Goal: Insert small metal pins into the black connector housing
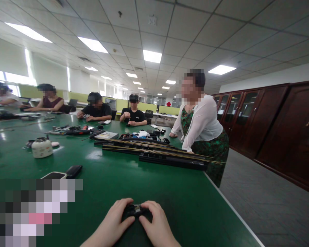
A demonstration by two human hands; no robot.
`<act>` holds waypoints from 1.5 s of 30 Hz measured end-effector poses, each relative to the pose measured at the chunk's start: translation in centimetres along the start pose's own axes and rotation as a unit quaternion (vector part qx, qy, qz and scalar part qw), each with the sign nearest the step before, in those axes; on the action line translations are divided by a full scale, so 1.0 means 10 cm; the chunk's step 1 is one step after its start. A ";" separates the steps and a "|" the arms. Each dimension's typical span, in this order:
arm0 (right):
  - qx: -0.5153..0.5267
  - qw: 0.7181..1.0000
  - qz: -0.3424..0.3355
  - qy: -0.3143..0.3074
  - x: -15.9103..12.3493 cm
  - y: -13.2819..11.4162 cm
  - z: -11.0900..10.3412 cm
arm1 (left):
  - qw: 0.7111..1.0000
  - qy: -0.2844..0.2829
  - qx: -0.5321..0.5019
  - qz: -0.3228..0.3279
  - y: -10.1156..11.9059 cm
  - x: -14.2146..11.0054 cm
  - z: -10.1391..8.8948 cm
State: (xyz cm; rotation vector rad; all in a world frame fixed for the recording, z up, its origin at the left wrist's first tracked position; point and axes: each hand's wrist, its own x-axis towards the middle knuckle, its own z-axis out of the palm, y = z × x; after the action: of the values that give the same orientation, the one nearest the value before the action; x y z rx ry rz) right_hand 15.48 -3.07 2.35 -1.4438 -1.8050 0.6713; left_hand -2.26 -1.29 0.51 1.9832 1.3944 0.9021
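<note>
Low in the head view, my left hand (117, 218) and my right hand (156, 219) face each other just above the green table (113, 188). Between them they grip a small black part with a metallic piece on top (137, 209). Its exact kind I cannot make out. The fingers of my left hand close on its left end, thumb at the near side. My right hand pinches the right end in the same way. Much of the part is hidden by the fingers.
Long black rails (170, 161) with thin brass-coloured rods lie across the table ahead. A white jar (42, 148) and a dark phone-like object (55, 175) are at left. A person in a white cardigan (206, 120) leans on the right edge; several people sit at the far side.
</note>
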 end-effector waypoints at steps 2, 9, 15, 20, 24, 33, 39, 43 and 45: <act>0.002 1.000 0.001 -0.001 0.00 0.00 0.00 | 1.000 0.000 -0.001 -0.005 -0.02 0.00 0.01; 0.008 1.000 0.004 -0.002 0.01 0.02 0.00 | 1.000 -0.001 -0.007 0.000 -0.08 0.01 0.04; 0.009 1.000 -0.003 0.000 0.00 0.02 0.00 | 1.000 -0.009 -0.012 0.019 -0.11 0.02 0.06; 0.003 1.000 -0.003 -0.002 0.00 0.01 0.01 | 1.000 -0.017 -0.011 0.007 -0.05 0.02 0.04; -0.002 1.000 0.002 0.000 0.00 0.01 0.01 | 0.999 -0.016 0.031 -0.002 -0.01 0.01 0.01; -0.017 1.000 0.012 -0.013 0.00 -0.03 0.00 | 0.999 -0.012 0.044 0.013 0.00 0.02 -0.01; -0.018 1.000 0.009 -0.004 0.00 -0.02 0.01 | 0.999 -0.022 0.045 0.013 0.04 0.01 -0.01; -0.013 1.000 0.006 0.001 0.00 -0.02 0.01 | 0.999 -0.020 0.044 0.004 0.06 0.01 -0.01; -0.010 1.000 0.005 0.003 0.00 -0.01 0.02 | 0.999 -0.021 0.042 0.003 0.07 0.01 0.00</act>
State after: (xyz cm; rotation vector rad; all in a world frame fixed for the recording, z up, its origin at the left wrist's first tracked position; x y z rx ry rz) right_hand 15.30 -3.04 2.33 -1.4689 -1.8061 0.6549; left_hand -1.90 -1.42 1.05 2.0564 1.4248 0.8121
